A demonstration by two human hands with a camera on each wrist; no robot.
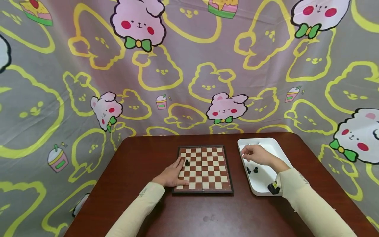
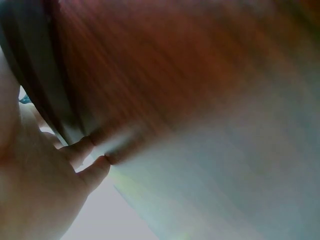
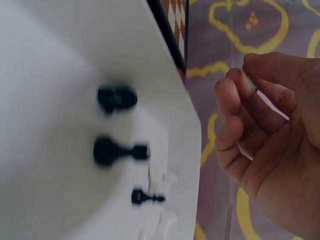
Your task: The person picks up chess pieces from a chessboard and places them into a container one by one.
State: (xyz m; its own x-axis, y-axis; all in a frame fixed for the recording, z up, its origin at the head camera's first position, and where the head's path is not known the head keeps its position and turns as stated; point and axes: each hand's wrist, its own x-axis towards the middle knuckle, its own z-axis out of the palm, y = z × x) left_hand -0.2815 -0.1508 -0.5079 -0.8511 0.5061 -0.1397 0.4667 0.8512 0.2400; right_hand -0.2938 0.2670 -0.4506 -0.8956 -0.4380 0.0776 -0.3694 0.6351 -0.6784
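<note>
My left hand [image 1: 171,175] rests on the left side of a brown-and-cream chessboard [image 1: 202,189], fingers and thumb spread along its edge. Close to its fingertips, a single black chess piece [image 1: 187,163] stands on the board. In the left wrist view, fingers [image 2: 95,172] touch beside the board's dark edge. My right hand [image 1: 257,154] hovers over the left side of a white tray [image 1: 267,191]. The right wrist view shows its fingers [image 3: 229,131] loosely bent, with no piece visible between them. Below lie black chess pieces [image 3: 120,151] and, farther off, pale ones [image 3: 165,222].
Board and tray sit apart on a dark reddish-brown table [image 1: 142,154], the tray to the right. A cartoon-patterned cloth [image 1: 183,75] hangs behind the table and along both sides. The tray has a raised rim.
</note>
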